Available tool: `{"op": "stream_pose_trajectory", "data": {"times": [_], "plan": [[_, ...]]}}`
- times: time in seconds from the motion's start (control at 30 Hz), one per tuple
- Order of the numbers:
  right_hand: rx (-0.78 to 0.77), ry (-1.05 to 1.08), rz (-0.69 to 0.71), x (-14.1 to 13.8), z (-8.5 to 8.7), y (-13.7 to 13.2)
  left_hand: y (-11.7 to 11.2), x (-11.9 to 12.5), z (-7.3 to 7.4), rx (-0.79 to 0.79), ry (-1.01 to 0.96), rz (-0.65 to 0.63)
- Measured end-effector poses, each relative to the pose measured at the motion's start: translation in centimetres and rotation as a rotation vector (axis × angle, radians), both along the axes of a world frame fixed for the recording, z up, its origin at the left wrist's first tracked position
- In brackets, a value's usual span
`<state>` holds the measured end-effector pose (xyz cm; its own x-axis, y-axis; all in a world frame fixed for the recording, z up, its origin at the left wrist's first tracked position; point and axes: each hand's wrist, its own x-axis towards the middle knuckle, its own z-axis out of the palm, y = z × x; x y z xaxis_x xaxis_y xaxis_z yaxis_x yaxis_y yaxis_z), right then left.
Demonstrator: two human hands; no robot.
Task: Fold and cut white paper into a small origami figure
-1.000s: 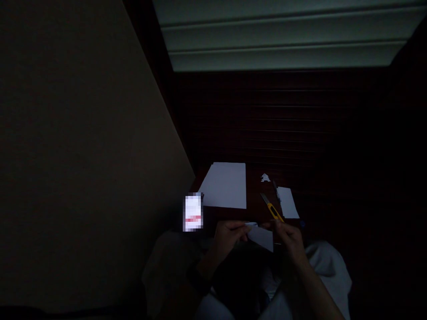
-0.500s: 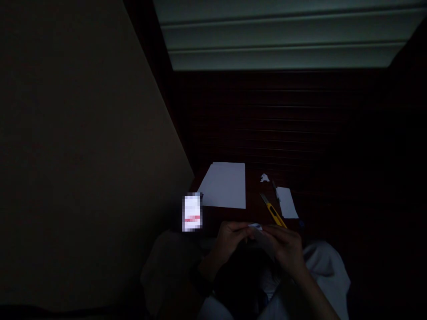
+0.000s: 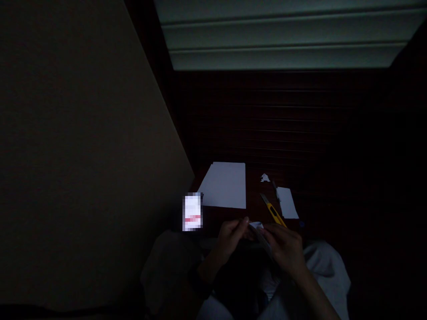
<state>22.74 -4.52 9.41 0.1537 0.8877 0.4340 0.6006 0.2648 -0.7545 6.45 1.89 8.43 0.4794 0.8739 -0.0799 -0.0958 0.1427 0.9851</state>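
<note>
Between my two hands is a partly folded piece of white paper (image 3: 256, 225), held just over the near edge of the dark table. My left hand (image 3: 231, 235) pinches its left corner, the thumb on top. On the other side my right hand (image 3: 283, 244) grips the paper with thumb and fingers closed. The lower part of the paper slants down between the hands and is in shadow. Just beyond my right hand lies a yellow utility knife (image 3: 274, 214), blade pointing away to the left.
White paper sheets (image 3: 225, 184) lie at the table's left. A bright blurred screen (image 3: 192, 212) stands nearer. A small folded paper shape (image 3: 265, 178) is at the back. Right of the knife are a dark pen (image 3: 276, 192), a smaller paper stack (image 3: 287, 202) and a small blue object (image 3: 301, 224).
My left thumb has lifted and shifted at the paper's corner. The paper has tilted, showing more of its folded top. My right hand has hardly moved.
</note>
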Motion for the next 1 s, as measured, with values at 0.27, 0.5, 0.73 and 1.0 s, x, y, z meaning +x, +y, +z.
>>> {"op": "stream_pose_trajectory", "data": {"times": [0.27, 0.5, 0.73, 1.0], "plan": [[-0.061, -0.090, 0.031, 0.1, 0.0, 0.1, 0.0, -0.3, 0.3, -0.078, 0.028, -0.018], [-0.063, -0.245, 0.037, -0.1, -0.2, -0.1, -0.3, -0.1, 1.4, -0.065, 0.073, 0.004], [-0.088, -0.371, 0.004, 0.0, -0.4, -0.3, 0.0, -0.3, 1.3, 0.139, 0.072, 0.028], [-0.109, -0.466, 0.037, -0.1, 0.4, -0.3, -0.3, -0.5, 1.5, 0.385, 0.334, 0.029]]}}
